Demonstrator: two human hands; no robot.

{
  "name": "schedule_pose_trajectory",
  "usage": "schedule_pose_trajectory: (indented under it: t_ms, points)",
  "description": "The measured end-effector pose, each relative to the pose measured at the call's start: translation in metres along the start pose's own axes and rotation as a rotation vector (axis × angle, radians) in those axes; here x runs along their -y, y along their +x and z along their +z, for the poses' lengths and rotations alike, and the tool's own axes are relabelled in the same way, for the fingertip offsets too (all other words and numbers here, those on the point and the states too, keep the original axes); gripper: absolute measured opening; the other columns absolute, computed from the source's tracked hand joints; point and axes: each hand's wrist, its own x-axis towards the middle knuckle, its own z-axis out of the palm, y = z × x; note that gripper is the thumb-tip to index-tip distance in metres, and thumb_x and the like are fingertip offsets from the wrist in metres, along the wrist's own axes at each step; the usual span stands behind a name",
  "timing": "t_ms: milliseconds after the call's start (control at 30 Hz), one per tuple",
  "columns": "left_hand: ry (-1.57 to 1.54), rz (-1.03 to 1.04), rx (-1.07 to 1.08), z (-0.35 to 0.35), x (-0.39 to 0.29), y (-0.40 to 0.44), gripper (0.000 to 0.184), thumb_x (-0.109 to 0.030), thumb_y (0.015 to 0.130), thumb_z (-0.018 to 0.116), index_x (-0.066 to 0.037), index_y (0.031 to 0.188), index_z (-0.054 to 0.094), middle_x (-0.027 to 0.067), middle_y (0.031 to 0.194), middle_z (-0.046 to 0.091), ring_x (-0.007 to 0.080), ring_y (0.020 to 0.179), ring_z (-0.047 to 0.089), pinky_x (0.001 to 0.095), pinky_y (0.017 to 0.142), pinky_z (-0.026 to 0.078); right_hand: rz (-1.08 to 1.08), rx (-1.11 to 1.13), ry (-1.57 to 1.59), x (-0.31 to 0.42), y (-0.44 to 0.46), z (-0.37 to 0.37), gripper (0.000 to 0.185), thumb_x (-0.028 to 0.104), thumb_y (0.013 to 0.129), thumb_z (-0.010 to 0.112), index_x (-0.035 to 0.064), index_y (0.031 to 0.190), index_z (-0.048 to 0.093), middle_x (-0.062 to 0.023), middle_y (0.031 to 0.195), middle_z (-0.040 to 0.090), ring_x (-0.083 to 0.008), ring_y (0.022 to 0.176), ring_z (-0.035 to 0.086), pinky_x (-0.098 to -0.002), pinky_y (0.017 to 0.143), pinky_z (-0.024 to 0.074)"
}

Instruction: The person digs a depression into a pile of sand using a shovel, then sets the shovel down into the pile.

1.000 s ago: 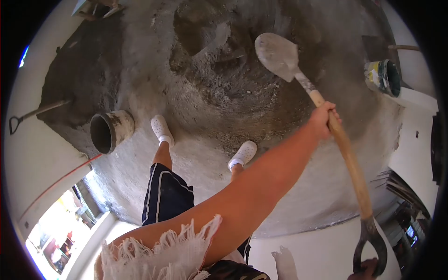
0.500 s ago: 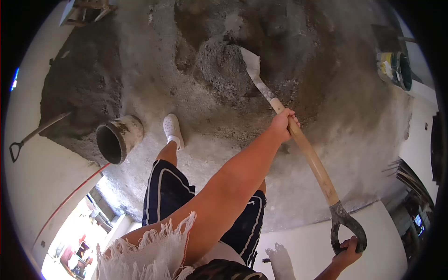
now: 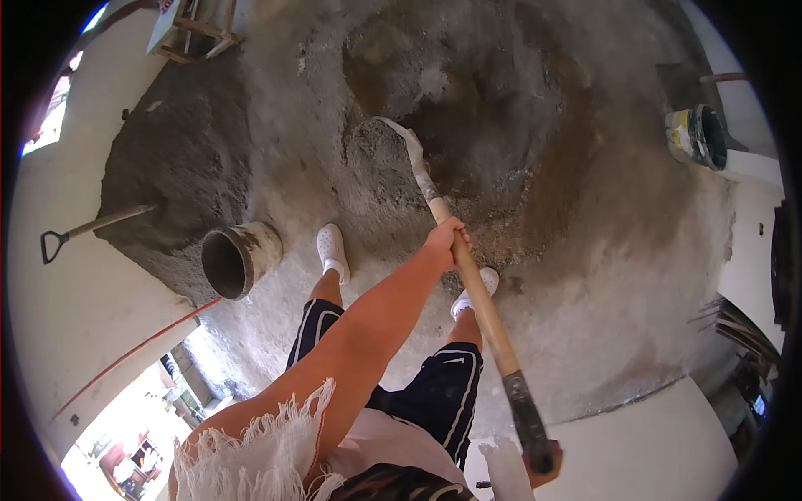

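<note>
My left hand (image 3: 450,243) is closed round the wooden shaft of a shovel (image 3: 484,313), just behind the metal socket. At the shaft's other end, my right hand (image 3: 545,466) grips the dark handle, partly hidden behind it. The blade (image 3: 410,149) is turned nearly edge-on and rests at a grey, wet-looking heap of mortar mix (image 3: 374,159). To the right of the blade, a dark patch of damp mix (image 3: 480,134) spreads over the floor. My white clogs stand on the floor on either side of my left forearm.
A mortar-stained bucket (image 3: 261,249) lies tipped at left, beside a dark sand pile (image 3: 180,142) with a second shovel (image 3: 100,222) in it. Another bucket (image 3: 693,138) is at far right. A wooden stand (image 3: 200,32) is at upper left. Bright doorway at lower left.
The shovel has swung left and its blade has rolled from face-on to edge-on. Both hands moved left with it; the handle turned edge-on too. The view shifted slightly, showing my right clog.
</note>
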Motion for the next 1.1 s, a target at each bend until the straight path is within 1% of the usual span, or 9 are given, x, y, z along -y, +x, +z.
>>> schedule_pose_trajectory:
  t_ms: [33, 167, 300, 433, 500, 567, 733, 900, 1100]
  points:
    - [0.063, 0.037, -0.006, -0.009, -0.01, -0.005, 0.016, -0.017, 0.083, 0.059, -0.008, 0.074, 0.05, 0.0077, 0.066, 0.053, 0.0217, 0.059, 0.054, 0.0362, 0.058, 0.051, 0.489, 0.379, -0.653, 0.017, -0.003, -0.003, 0.016, 0.006, 0.062, 0.072, 0.0053, 0.072, 0.059, -0.0041, 0.07, 0.057, -0.0195, 0.069, 0.057, -0.0369, 0.066, 0.0446]
    - [0.042, 0.06, 0.102, -0.015, -0.034, -0.024, 0.015, -0.016, 0.085, 0.057, -0.008, 0.075, 0.049, 0.0054, 0.064, 0.05, 0.019, 0.059, 0.053, 0.0344, 0.056, 0.051, -0.427, 0.352, -0.155, 0.026, -0.015, 0.022, 0.017, 0.008, 0.059, 0.072, 0.007, 0.068, 0.057, -0.0043, 0.067, 0.056, -0.0212, 0.066, 0.056, -0.0381, 0.063, 0.0427]
    - [-0.153, 0.096, 0.426, 0.006, -0.075, -0.046, 0.012, -0.014, 0.087, 0.056, -0.008, 0.078, 0.05, 0.003, 0.068, 0.053, 0.0146, 0.058, 0.053, 0.0297, 0.054, 0.049, -0.74, 0.421, -0.158, 0.049, 0.003, 0.028, 0.018, 0.01, 0.055, 0.071, 0.0087, 0.065, 0.056, -0.0045, 0.064, 0.055, -0.0229, 0.063, 0.055, -0.0393, 0.061, 0.0409]
    - [0.008, 0.217, 0.226, 0.038, -0.14, -0.087, 0.009, -0.01, 0.084, 0.06, -0.005, 0.084, 0.052, 0.0065, 0.07, 0.054, 0.0173, 0.06, 0.055, 0.0326, 0.058, 0.053, -0.874, 0.443, -0.184, 0.111, 0.015, 0.072, 0.019, 0.011, 0.052, 0.071, 0.0104, 0.061, 0.054, -0.0047, 0.061, 0.053, -0.0246, 0.06, 0.055, -0.0405, 0.058, 0.0391]
    - [0.177, 0.208, 0.126, 0.034, -0.169, -0.103, 0.01, -0.01, 0.084, 0.061, -0.004, 0.086, 0.053, 0.0078, 0.071, 0.055, 0.0184, 0.061, 0.056, 0.0338, 0.058, 0.053, -0.9, 0.403, -0.334, 0.172, 0.013, 0.128, 0.023, 0.022, 0.046, 0.071, 0.0197, 0.062, 0.055, 0.0028, 0.062, 0.046, -0.0193, 0.06, 0.051, -0.0341, 0.06, 0.036]
    - [0.504, 0.219, -0.077, 0.018, -0.19, -0.105, 0.014, -0.006, 0.079, 0.064, 0.002, 0.085, 0.054, 0.0106, 0.069, 0.054, 0.0246, 0.06, 0.058, 0.0404, 0.055, 0.05, -0.825, 0.401, -0.245, 0.252, 0.017, 0.195, 0.024, 0.023, 0.043, 0.07, 0.017, 0.063, 0.058, 0.001, 0.062, 0.05, -0.0223, 0.059, 0.052, -0.0366, 0.057, 0.0359]
    - [0.533, 0.107, 0.016, -0.012, -0.256, -0.115, 0.015, -0.005, 0.077, 0.063, 0.002, 0.088, 0.054, 0.0106, 0.073, 0.055, 0.0248, 0.06, 0.057, 0.0409, 0.055, 0.049, -0.717, 0.388, -0.215, 0.348, -0.029, 0.237, 0.017, 0.018, 0.053, 0.07, 0.0146, 0.064, 0.058, -0.0001, 0.06, 0.051, -0.0223, 0.056, 0.051, -0.0354, 0.055, 0.0349]
    - [0.537, 0.013, 0.081, -0.023, -0.286, -0.117, 0.017, -0.005, 0.078, 0.063, 0.0, 0.087, 0.05, 0.0094, 0.073, 0.052, 0.0229, 0.059, 0.055, 0.0388, 0.054, 0.049, -0.681, 0.361, -0.186, 0.386, -0.043, 0.256, 0.019, 0.015, 0.064, 0.071, 0.0142, 0.06, 0.052, -0.0003, 0.056, 0.046, -0.0197, 0.052, 0.048, -0.0326, 0.053, 0.0334]
    - [0.63, -0.003, 0.032, -0.005, -0.283, -0.124, 0.013, -0.008, 0.08, 0.06, -0.004, 0.087, 0.049, 0.0077, 0.071, 0.052, 0.0209, 0.058, 0.054, 0.0355, 0.057, 0.049, -0.631, 0.366, -0.16, 0.377, -0.034, 0.24, 0.021, 0.02, 0.054, 0.074, 0.0145, 0.065, 0.056, -0.001, 0.06, 0.05, -0.023, 0.055, 0.051, -0.036, 0.054, 0.0368]
